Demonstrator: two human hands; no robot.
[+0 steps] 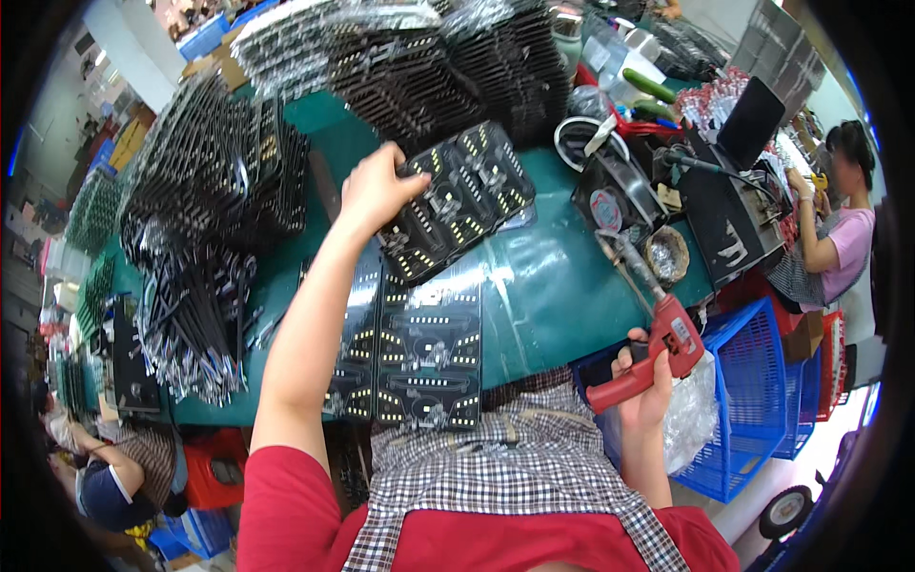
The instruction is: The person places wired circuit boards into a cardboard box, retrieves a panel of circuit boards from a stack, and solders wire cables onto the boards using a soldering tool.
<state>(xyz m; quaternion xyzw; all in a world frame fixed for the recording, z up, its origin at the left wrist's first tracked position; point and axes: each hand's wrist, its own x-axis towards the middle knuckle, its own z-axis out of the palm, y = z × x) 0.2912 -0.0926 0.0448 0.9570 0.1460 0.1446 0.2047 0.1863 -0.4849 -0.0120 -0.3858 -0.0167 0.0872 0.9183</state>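
Observation:
My left hand (379, 191) grips the left edge of a black circuit board panel (459, 202) with rows of pale yellow components, its thumb over the top face. That panel is tilted above the green tabletop (534, 296). In my right hand (650, 389) is a red pistol-shaped soldering gun (675, 336), its metal barrel pointing up and away over the table's right part. Two similar panels lie side by side at the near edge: one panel (429, 357) in front of me, the other panel (356, 357) partly hidden by my left forearm.
Tall stacks of black panels (214, 167) stand at the left, with more stacks (429, 91) at the back. A cable bundle (195, 324) hangs at the left. On the right are a fan (610, 205), a round dish (666, 255), a black box (729, 224), blue baskets (753, 400) and a co-worker (839, 253).

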